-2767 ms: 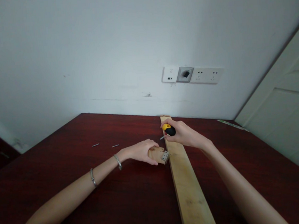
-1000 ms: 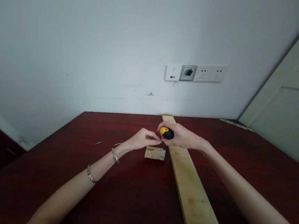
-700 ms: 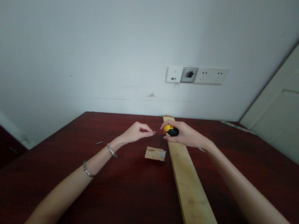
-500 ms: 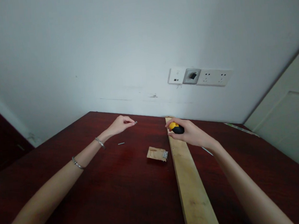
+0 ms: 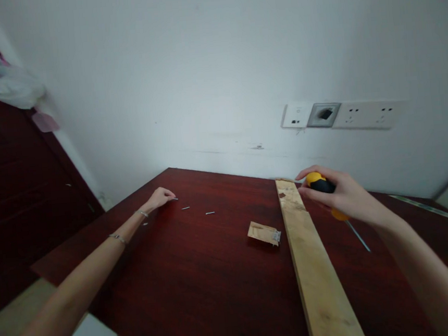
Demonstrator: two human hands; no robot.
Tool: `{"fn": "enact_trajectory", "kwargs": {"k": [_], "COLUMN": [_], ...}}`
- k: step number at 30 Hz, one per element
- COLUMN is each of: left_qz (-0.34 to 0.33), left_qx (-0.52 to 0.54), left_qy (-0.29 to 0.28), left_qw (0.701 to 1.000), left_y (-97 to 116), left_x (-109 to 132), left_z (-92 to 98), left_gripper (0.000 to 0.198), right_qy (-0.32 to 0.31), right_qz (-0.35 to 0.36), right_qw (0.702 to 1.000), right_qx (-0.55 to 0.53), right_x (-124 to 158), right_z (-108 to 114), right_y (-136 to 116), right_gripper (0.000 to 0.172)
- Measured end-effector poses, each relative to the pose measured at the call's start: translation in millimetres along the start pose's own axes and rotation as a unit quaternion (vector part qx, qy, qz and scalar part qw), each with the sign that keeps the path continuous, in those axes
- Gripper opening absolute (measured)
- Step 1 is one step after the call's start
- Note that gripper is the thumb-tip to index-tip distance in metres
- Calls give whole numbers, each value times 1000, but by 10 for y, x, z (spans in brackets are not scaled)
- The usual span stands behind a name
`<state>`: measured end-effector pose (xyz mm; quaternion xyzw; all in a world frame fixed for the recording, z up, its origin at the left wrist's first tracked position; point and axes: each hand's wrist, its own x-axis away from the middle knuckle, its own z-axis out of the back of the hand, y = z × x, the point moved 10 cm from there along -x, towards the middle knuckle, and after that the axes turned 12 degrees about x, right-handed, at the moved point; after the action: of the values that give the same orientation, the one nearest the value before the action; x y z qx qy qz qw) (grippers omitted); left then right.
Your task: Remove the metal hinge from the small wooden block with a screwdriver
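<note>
My left hand (image 5: 160,197) reaches far out to the left over the dark red table (image 5: 203,285), fingers curled in a pinch on a small screw whose tip shows at the fingertips. Two more loose screws (image 5: 196,210) lie just right of it. My right hand (image 5: 342,195) grips a yellow and black screwdriver (image 5: 325,189), its thin shaft pointing back toward me, above the far end of a long pale wooden plank (image 5: 314,264). A small wooden block with a metal hinge (image 5: 264,233) lies left of the plank, touched by neither hand.
A white wall with a row of sockets (image 5: 343,115) backs the table. A dark wooden door (image 5: 10,192) stands at the left with a plastic bag (image 5: 10,84) hanging on it. The table's left edge drops to a pale floor (image 5: 9,312).
My left hand let go of the block, took a screw at the screwdriver tip and carried it far left beside the loose screws. My right hand drew back with the screwdriver. The view turned left.
</note>
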<state>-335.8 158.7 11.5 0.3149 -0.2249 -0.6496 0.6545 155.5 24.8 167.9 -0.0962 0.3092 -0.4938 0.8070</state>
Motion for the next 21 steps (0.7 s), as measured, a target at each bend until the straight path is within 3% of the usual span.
{"fn": "enact_trajectory", "kwargs": {"k": [6,11,15,18,21], "left_qz": [-5,-11,-12,-29,-73], "left_qx": [5,-4,-23,-39,-36], "left_qy": [-16,-32,-39,-23,-32], "left_qw": [1000,999,999,999,996], "left_y": [-57,-35,34,223,617], "left_x": [31,34,18,-28,-53], "left_z": [-67,-89,-63,-61,-246], "left_gripper": [19,19,28,42,52], "right_qy": [26,17,58,80,62], "right_qz": [21,-5,-37,-48,-32], "right_qw": [999,1000,998,991,982], "right_qx": [16,6,-15,-96,-177], "right_x": [-12,3,2,-11,-15], "right_z": [60,45,124,155,109], "right_y": [-34,3,92,183,200], "right_gripper": [32,34,33,33,42]}}
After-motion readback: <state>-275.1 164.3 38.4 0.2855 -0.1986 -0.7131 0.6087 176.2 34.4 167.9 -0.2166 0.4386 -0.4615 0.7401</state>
